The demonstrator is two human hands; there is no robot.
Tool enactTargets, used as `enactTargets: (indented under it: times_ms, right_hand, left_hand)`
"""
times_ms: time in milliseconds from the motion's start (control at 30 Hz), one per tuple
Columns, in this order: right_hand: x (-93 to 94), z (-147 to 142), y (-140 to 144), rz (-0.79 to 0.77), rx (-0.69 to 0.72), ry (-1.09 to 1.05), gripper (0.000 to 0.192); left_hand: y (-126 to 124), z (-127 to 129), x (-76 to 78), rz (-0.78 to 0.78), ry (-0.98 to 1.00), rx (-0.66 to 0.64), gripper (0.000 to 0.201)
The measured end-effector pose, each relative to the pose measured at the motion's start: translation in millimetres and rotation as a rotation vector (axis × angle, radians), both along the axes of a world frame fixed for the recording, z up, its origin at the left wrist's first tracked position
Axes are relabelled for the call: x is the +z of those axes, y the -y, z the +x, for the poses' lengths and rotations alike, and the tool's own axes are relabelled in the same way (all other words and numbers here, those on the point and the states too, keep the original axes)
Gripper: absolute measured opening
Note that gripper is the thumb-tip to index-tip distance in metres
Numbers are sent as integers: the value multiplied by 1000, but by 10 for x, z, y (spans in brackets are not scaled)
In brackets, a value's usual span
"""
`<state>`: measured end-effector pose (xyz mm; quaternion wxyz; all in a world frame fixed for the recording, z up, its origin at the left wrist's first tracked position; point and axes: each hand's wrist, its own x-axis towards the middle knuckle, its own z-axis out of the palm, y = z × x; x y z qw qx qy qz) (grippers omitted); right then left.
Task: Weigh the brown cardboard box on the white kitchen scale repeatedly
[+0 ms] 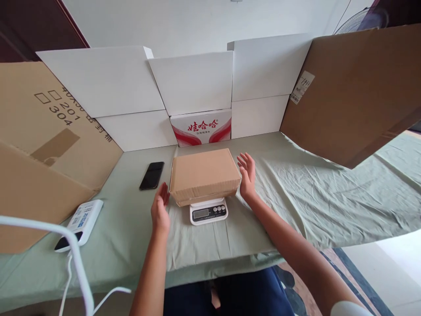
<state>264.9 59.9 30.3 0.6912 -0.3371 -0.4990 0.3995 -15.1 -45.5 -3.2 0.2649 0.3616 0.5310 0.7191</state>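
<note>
A closed brown cardboard box (204,172) rests on a small white digital scale (209,212), whose display and buttons stick out at the front. The scale's platform is mostly hidden beneath the box. My left hand (161,208) is upright at the box's left side, fingers stretched and close to its front left corner. On the opposite side my right hand (247,174) stands with its fingers apart, palm toward the box. Neither hand grips anything. Whether the left fingertips touch the cardboard I cannot tell.
A black phone (151,175) lies left of the box. Farther left is a white power bank (80,224) near a white cable (74,250). White cartons (194,83) form a wall behind, with large brown cartons (355,92) at both sides. Green cloth (279,206) covers the table.
</note>
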Motion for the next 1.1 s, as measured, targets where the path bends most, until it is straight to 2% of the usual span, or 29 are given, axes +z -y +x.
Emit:
enactTargets:
  times_ms: [133, 233, 467, 633, 767, 900, 1100]
  right_hand:
    - [-139, -12, 17, -78, -8, -31, 45]
    - [-130, -22, 55, -81, 19, -36, 43]
    - [-33, -56, 127, -110, 75, -132, 43]
    - [-13, -71, 204, -111, 126, -135, 44]
    - [6, -101, 286, -88, 106, -113, 49]
    - [32, -143, 381, -85, 77, -91, 49]
    - [50, -179, 486, -111, 115, -67, 50]
  left_hand:
    - [52, -38, -157, -55, 10, -6, 70]
    - [94, -35, -152, -62, -32, 3, 65]
    - [98, -74, -132, -218, -192, -38, 45]
    - [177, -52, -136, -137, -181, 40, 46]
    - [197, 19, -111, -42, -167, 67, 47]
    - [193, 42, -127, -77, -251, 32, 47]
    - [226, 1, -193, -86, -394, 27, 56]
